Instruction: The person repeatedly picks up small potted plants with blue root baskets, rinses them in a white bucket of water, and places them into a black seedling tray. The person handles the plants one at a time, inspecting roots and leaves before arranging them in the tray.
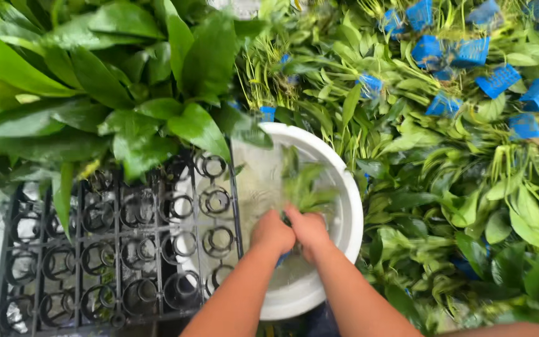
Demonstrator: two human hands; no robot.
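Both fists closed together on small green plant (301, 187) in white water basin (350, 218): left hand (272, 232), right hand (309, 229). Black tray (120, 249) beside.

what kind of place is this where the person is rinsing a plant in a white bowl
Probably a plant nursery, perhaps for aquatic plants. Both hands, left hand and right hand, hold a small plant in a white basin, beside a black grid tray and heaps of plants in blue mesh pots.

White basin (349, 206): smooth plastic with a slight sheen, water inside. Black pot tray (120, 249): moulded plastic grid, wet and semi-glossy. Blue net pots (500, 80): matt slotted plastic. Broad leaves (126, 75) by the tray's far edge: waxy, glossy.
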